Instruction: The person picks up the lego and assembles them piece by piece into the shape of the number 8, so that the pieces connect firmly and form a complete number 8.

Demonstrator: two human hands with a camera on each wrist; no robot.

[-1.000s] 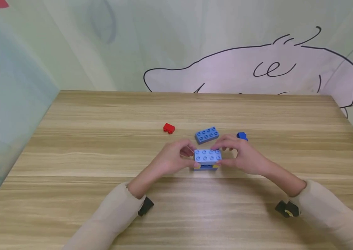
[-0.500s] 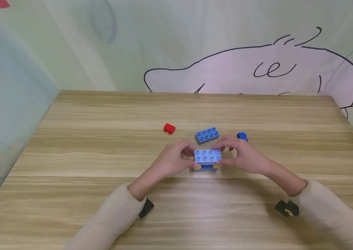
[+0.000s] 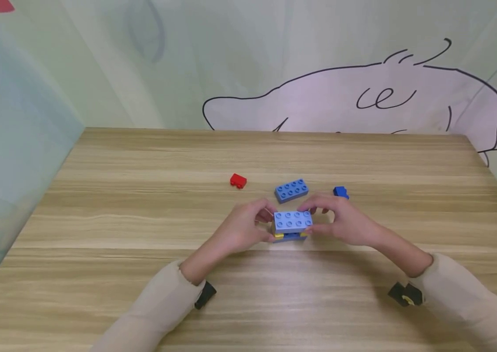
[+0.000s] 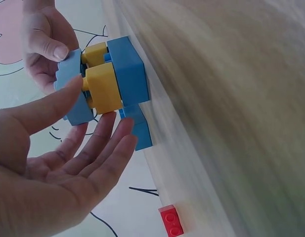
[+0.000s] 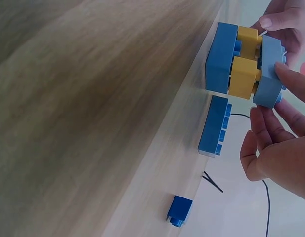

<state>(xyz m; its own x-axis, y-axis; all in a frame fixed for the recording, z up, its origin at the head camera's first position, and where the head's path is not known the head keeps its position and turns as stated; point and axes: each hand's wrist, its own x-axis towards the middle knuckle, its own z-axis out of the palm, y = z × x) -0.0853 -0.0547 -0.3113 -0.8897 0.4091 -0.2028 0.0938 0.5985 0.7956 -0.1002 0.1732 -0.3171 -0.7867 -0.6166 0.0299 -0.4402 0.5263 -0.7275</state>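
Observation:
A light blue toy brick (image 3: 293, 228) tops a small stack in front of me, with its studs facing up. Beneath it are two yellow bricks (image 4: 104, 88), one at each end, on a darker blue brick (image 4: 132, 74) that stands on the table. Yellow studs show in a narrow gap under the light blue brick. My left hand (image 3: 241, 227) holds that brick's left end, thumb in front at its lower edge and fingers behind. My right hand (image 3: 351, 222) pinches the right end between thumb and fingers.
Behind the stack lies another blue brick (image 3: 291, 190) with several studs. A small red brick (image 3: 238, 181) lies to its left, on its side, and a small dark blue brick (image 3: 340, 191) to its right. The wooden table (image 3: 142, 195) meets a printed wall.
My left thumb has drawn back a little to the left, uncovering more of the left yellow brick. The light blue brick has shifted very slightly; my right hand stays almost still.

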